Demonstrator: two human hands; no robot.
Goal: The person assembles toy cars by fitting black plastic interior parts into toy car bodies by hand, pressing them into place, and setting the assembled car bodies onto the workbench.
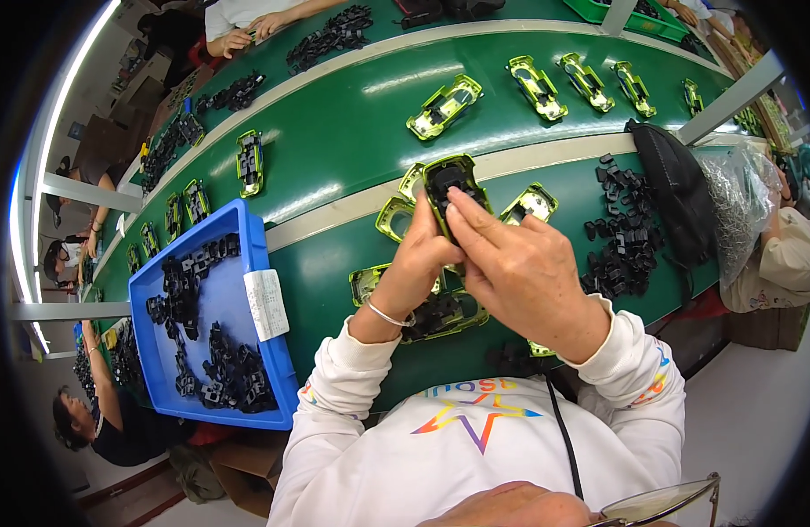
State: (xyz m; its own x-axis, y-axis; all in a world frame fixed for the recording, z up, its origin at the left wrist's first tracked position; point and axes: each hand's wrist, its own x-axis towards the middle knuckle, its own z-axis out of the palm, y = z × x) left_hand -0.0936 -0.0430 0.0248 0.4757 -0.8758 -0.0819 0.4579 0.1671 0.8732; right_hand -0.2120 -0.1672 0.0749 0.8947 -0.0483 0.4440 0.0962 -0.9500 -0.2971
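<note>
Over the green bench I hold a lime-green toy car shell (473, 170) with its black-fitted inside facing up. My left hand (412, 274) is closed round its left side. My right hand (526, 274) presses its stretched fingers together into the shell's inside; what lies under the fingertips is hidden. Beneath and around my hands lie more green shells, among them a shell with clear windows (530, 204) to the right and a black-filled shell (444, 318) nearer me. A pile of small black plastic parts (623, 230) spreads to the right of my right hand.
A blue bin (285, 369) with black parts stands at my left. Beyond the pale ledge, several green shells such as this one (444, 107) lie on a green belt. A black case (677, 189) and a clear bag (739, 198) are at right. Other people sit around.
</note>
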